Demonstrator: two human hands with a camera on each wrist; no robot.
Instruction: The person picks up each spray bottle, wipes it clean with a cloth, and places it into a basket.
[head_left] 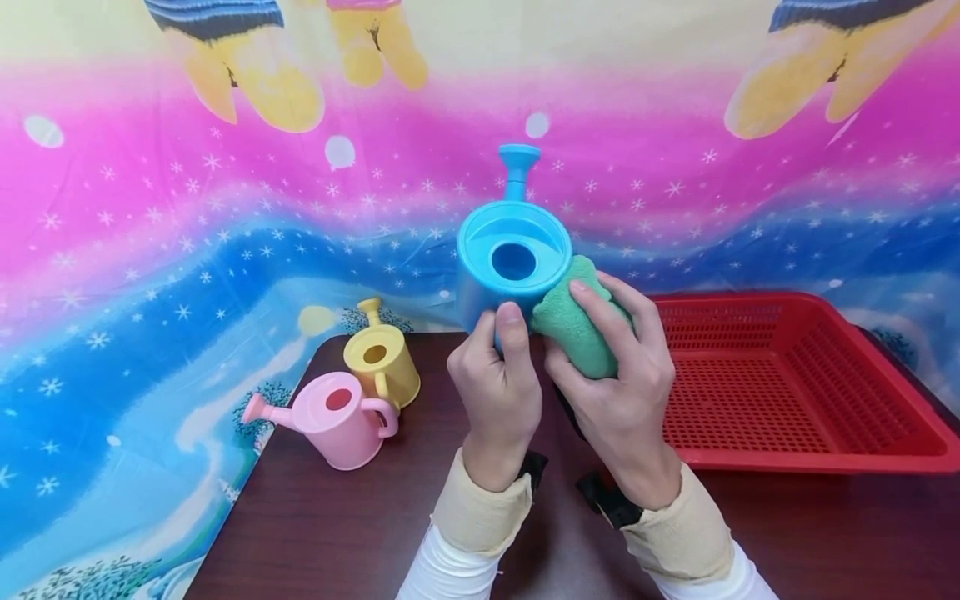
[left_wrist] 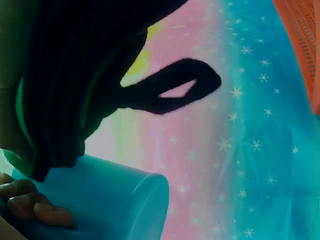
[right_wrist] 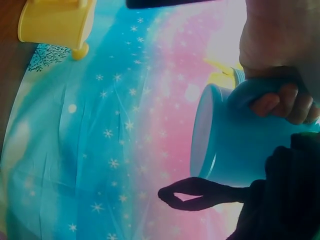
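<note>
A blue watering can is held up above the table, its spout pointing away and its round top opening towards the head camera. My left hand grips it by the handle, thumb on top; fingers curl through the handle in the right wrist view. In my right hand is a bunched, fuzzy green cloth, pressed against the can's right side. The cloth looks dark in the wrist views, and a loop sticks out from it. The can's underside faces the right wrist camera.
On the table's left stand a pink watering can and a yellow one close behind it. A red perforated basket sits on the right. Behind the dark brown table hangs a printed backdrop.
</note>
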